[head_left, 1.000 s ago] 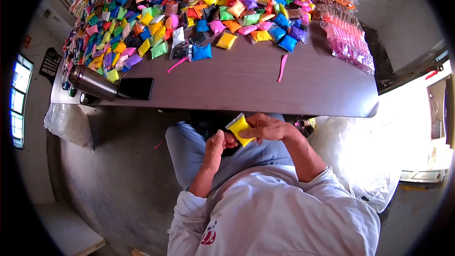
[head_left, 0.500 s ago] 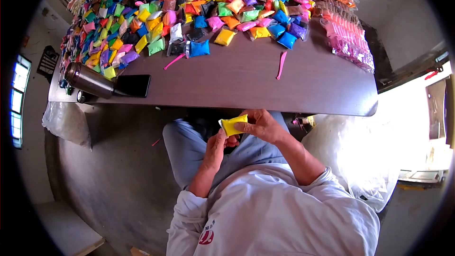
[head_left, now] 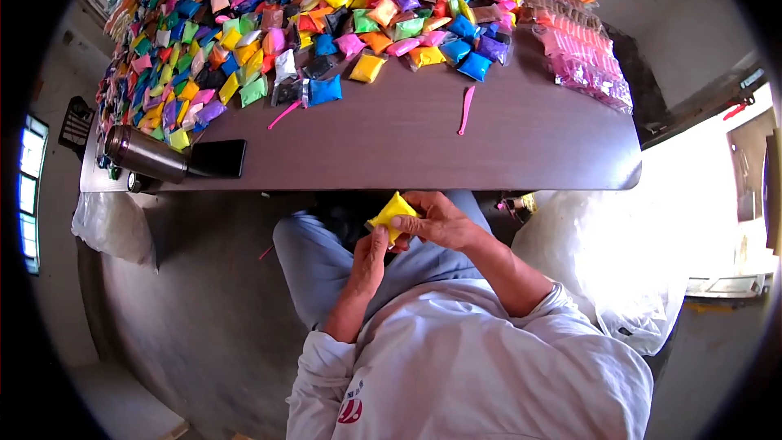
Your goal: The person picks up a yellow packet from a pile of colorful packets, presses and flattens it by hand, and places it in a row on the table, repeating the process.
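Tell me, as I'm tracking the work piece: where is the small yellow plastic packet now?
Head view: the small yellow plastic packet is held between left hand and right hand, above the lap, just below the near edge of the brown table.

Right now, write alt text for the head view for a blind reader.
A seated person's left hand and right hand hold a yellow packet over the lap, short of a brown table. The table bears a heap of coloured packets, a metal flask and a dark phone.
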Demonstrator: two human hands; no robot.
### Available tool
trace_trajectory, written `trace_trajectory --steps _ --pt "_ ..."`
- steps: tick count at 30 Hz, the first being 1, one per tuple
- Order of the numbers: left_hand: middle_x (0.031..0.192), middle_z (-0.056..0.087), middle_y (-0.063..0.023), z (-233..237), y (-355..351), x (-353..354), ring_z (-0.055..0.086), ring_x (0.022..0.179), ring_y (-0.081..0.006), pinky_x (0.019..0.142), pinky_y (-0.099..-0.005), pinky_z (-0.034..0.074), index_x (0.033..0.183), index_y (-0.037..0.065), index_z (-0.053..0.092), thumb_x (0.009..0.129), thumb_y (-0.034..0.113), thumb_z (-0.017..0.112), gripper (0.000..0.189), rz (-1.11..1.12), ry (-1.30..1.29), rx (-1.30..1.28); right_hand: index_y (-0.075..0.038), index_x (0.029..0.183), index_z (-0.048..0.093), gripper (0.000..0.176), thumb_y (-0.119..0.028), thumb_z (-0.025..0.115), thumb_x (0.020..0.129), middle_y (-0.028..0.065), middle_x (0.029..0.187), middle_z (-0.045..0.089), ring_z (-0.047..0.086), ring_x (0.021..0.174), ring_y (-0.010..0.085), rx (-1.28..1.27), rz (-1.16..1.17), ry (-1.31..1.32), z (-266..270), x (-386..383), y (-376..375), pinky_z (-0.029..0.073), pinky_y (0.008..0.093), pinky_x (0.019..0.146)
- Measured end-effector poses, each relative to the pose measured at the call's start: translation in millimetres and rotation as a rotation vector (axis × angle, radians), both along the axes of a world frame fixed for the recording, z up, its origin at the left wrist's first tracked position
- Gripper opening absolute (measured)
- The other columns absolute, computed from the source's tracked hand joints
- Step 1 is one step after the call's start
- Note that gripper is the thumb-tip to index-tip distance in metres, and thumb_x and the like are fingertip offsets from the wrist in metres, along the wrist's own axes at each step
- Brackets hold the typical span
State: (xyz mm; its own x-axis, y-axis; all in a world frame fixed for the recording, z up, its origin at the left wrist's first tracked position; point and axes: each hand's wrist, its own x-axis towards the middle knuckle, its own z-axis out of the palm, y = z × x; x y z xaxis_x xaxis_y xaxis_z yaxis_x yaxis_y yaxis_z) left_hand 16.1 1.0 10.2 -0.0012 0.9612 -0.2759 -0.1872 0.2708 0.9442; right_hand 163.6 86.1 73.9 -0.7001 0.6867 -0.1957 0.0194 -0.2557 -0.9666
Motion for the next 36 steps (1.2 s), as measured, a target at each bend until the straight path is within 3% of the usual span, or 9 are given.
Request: trace_trajectory --steps 4,7,11,17,19,25,29,34,36 --pt "0.078 0.061 -0.0051 6 4 10 0.059 0.074 -0.0119 0.072 -0.025 0.045 0.088 0.003 0.056 0.086 0.054 0.034 0.056 0.019 -0.012 -0.008 0.002 0.087 0.057 0.029 -0.027 0.056 0.085 0.0038 0.067 0.057 0.054 0.059 0.0082 -0.112 -0.187 0.154 -9 -1 -11 0.044 0.0208 0.053" --pt "0.076 0.061 -0.0052 6 4 15 0.061 0.072 -0.0129 0.071 -0.0253 0.047 0.086 0.002 0.056 0.086 0.053 0.034 0.056 -0.022 0.098 0.065 0.002 0.086 0.056 0.031 -0.029 0.053 0.086 0.0036 0.065 0.056 0.053 0.055 0.0075 -0.036 -0.17 0.136 -19 3 -8 0.042 0.0201 0.049" --pt "0.075 0.062 -0.0055 3 5 21 0.062 0.069 -0.0136 0.068 -0.0246 0.048 0.083 0.002 0.056 0.087 0.051 0.034 0.054 0.037 -0.011 0.057 0.001 0.09 0.056 0.036 -0.034 0.052 0.085 0.0069 0.071 0.059 0.056 0.053 0.0105 0.017 -0.146 0.161 -21 5 -8 0.046 0.0196 0.048" --pt "0.075 0.062 -0.0061 -2 3 26 0.062 0.068 -0.0135 0.067 -0.0243 0.048 0.081 0.001 0.056 0.088 0.05 0.034 0.054 -0.032 0.087 0.105 0.0 0.09 0.057 0.033 -0.032 0.052 0.086 0.0054 0.068 0.059 0.054 0.05 0.0076 -0.074 -0.266 0.156 -19 4 -12 0.043 0.0182 0.045" --pt "0.074 0.062 -0.0063 -1 2 27 0.062 0.068 -0.0136 0.067 -0.0243 0.048 0.081 0.001 0.056 0.088 0.049 0.034 0.054 -0.059 0.104 0.107 0.0 0.086 0.057 0.03 -0.03 0.052 0.087 0.0023 0.061 0.055 0.046 0.045 0.0053 -0.074 -0.258 0.204 -21 4 -12 0.035 0.0179 0.039" --pt "0.073 0.062 -0.007 -6 3 29 0.062 0.067 -0.0144 0.07 -0.0258 0.049 0.08 0.001 0.056 0.089 0.047 0.034 0.052 0.047 -0.022 0.049 0.0 0.087 0.057 0.027 -0.027 0.056 0.085 0.0033 0.063 0.055 0.049 0.048 0.0071 -0.025 -0.398 0.149 -24 -2 -15 0.041 0.018 0.043" --pt "0.073 0.062 -0.0063 -8 2 31 0.062 0.067 -0.0145 0.07 -0.025 0.049 0.082 0.001 0.056 0.088 0.046 0.036 0.05 0.028 -0.024 0.025 0.0 0.088 0.057 0.026 -0.026 0.058 0.083 0.0037 0.064 0.055 0.05 0.049 0.0079 -0.032 -0.356 0.153 -25 5 -13 0.043 0.0189 0.045" --pt "0.076 0.062 -0.0057 1 5 31 0.061 0.071 -0.013 0.069 -0.0233 0.047 0.087 0.002 0.057 0.087 0.044 0.043 0.045 0.035 -0.047 0.017 -0.001 0.088 0.057 0.031 -0.031 0.055 0.085 0.0037 0.066 0.058 0.051 0.049 0.0071 -0.073 -0.126 0.156 -23 13 -6 0.042 0.018 0.045" --pt "0.08 0.059 -0.0057 2 6 28 0.059 0.07 -0.0114 0.069 -0.0235 0.047 0.096 0.0 0.052 0.087 0.045 0.042 0.046 -0.067 -0.003 0.069 -0.001 0.084 0.058 0.031 -0.032 0.054 0.085 0.0031 0.063 0.057 0.051 0.048 0.0068 -0.068 -0.132 0.163 -20 13 -6 0.041 0.0171 0.045"
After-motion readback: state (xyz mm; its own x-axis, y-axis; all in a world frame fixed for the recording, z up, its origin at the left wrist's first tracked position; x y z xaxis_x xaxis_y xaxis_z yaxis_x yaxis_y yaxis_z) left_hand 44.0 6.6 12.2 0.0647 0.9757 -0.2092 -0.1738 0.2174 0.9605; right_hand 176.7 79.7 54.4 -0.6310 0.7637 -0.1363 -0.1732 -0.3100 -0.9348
